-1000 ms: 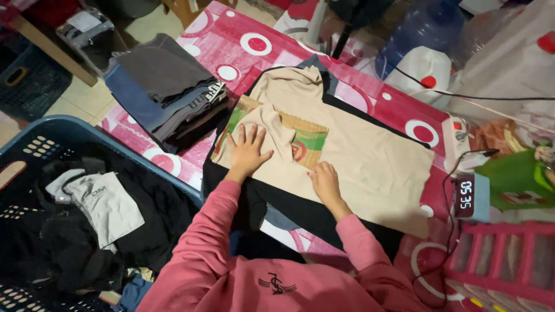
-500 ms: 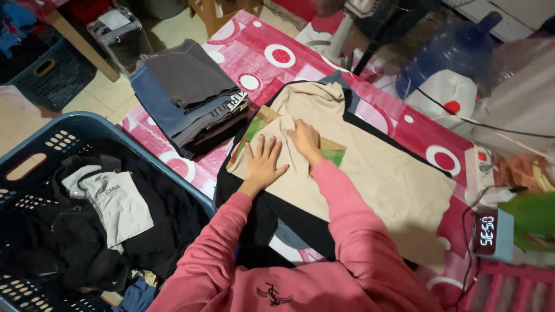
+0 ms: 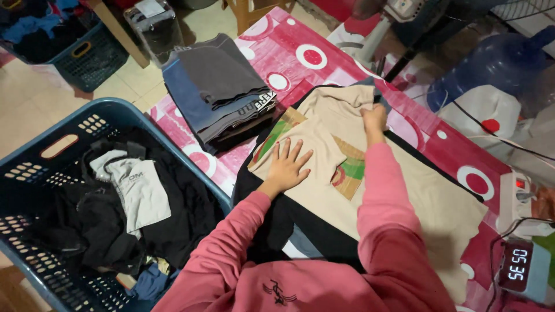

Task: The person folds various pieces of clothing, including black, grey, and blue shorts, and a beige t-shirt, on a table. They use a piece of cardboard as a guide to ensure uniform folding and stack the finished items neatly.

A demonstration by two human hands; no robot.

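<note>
Blue basket holds dark clothes; left hand flat, right hand gripping beige shirt.

Shirt: spread on the desk, over another garment.
Left hand: flat on the shirt.
Right hand: at the shirt's far edge.
Folded stack: left of the shirt.
Basket: on the floor, left of the desk, holding clothes.
Clock: right of the shirt.

You wear a pink long-sleeved sweatshirt with a small dark emblem on the chest; both hands are bare beyond the cuffs.
</note>
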